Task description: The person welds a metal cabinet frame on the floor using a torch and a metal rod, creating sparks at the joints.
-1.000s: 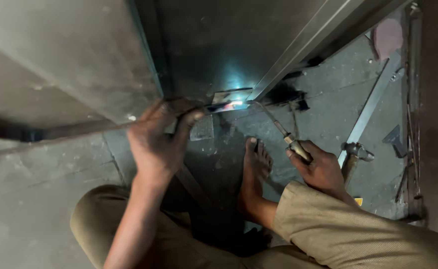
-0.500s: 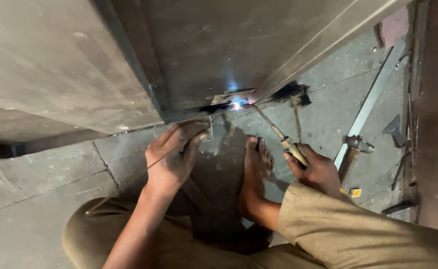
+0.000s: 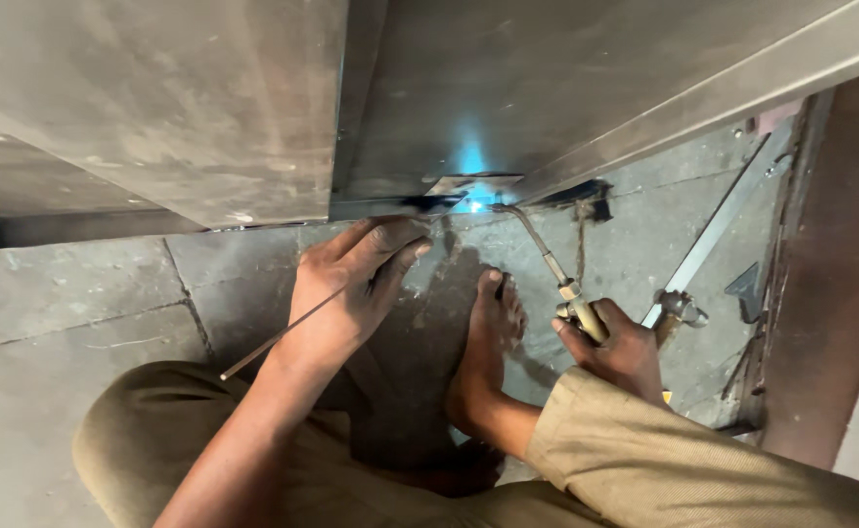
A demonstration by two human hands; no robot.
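Observation:
My right hand (image 3: 617,350) grips a gas torch (image 3: 558,278) by its brass handle; its thin neck reaches up to a bright blue-white flame (image 3: 472,202) at the lower edge of a grey sheet-metal panel (image 3: 566,88). My left hand (image 3: 351,286) holds a thin metal filler rod (image 3: 278,342) between the fingers, the rod's far end pointing toward the flame, the near end trailing down-left. The fingertips sit just left of the glowing spot. My bare foot (image 3: 488,342) rests flat on the floor between both hands.
A second grey metal panel (image 3: 155,108) stands at the left, meeting the first at a vertical seam. The floor is stone slabs (image 3: 67,293). A long flat metal bar (image 3: 718,230) and small metal scraps lie at right beside a dark red-brown post (image 3: 835,274).
My left hand has slid down from the panel edge, now holding the rod lower. The view has shifted closer; the torch flame stays at the same spot.

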